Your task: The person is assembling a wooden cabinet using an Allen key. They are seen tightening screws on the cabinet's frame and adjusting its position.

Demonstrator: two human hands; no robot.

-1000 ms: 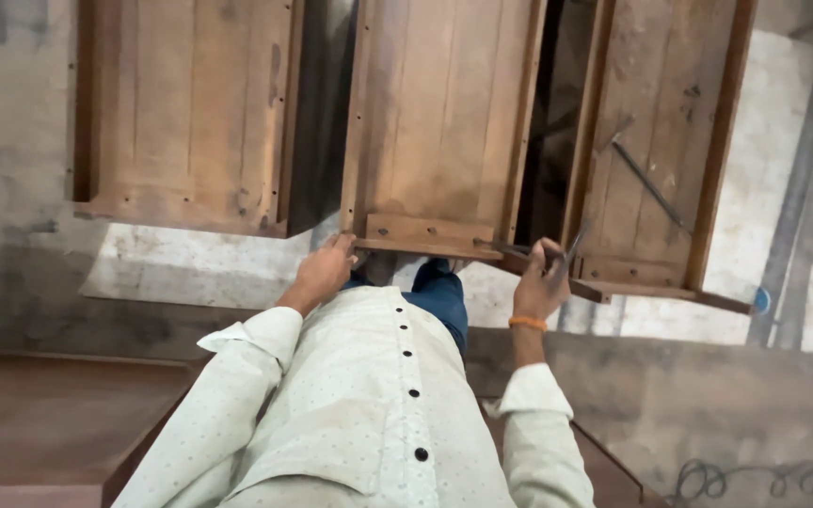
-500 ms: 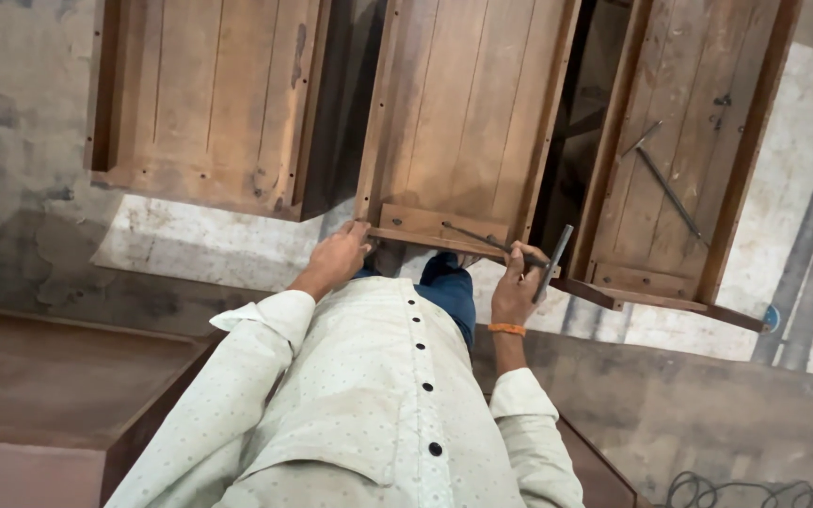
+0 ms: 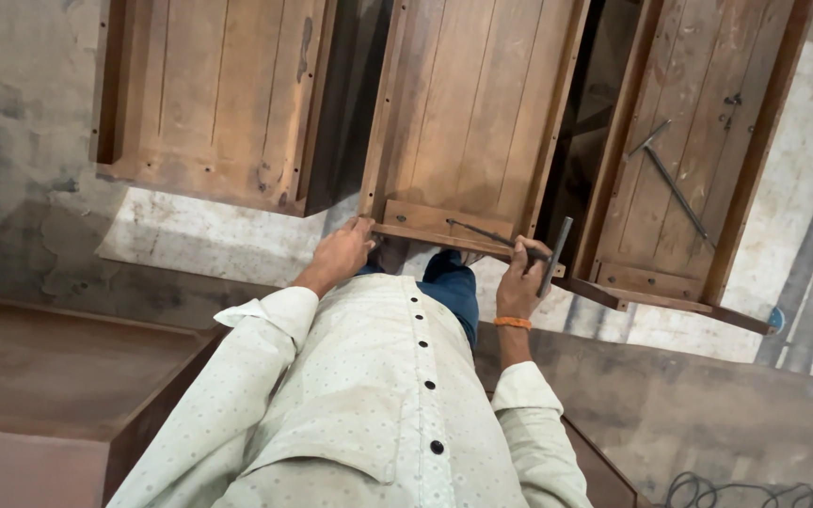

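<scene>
Figure: a person in a pale dotted shirt works at the near end of the middle wooden panel, the landmark for all that follows. The middle wooden panel is long and planked; its long axis runs away from the person, and its near end carries a cross rail. The left hand lies at the near left corner of that panel, fingers curled over the edge of the cross rail and touching it. The right hand sits at the near right corner, fingers closed around a dark metal rod that stands nearly upright just off the panel's right edge; whether the right hand also presses a thin dark strip lying slantwise along the cross rail cannot be told. Both hands are about equally near the panel's end, one at each corner, so the panel stretches forward from the fingers. To the left of the middle panel, across a dark gap, lies a second wooden panel; to its right lies a third wooden panel bearing a slanted metal stay. An orange band circles the right wrist.
</scene>
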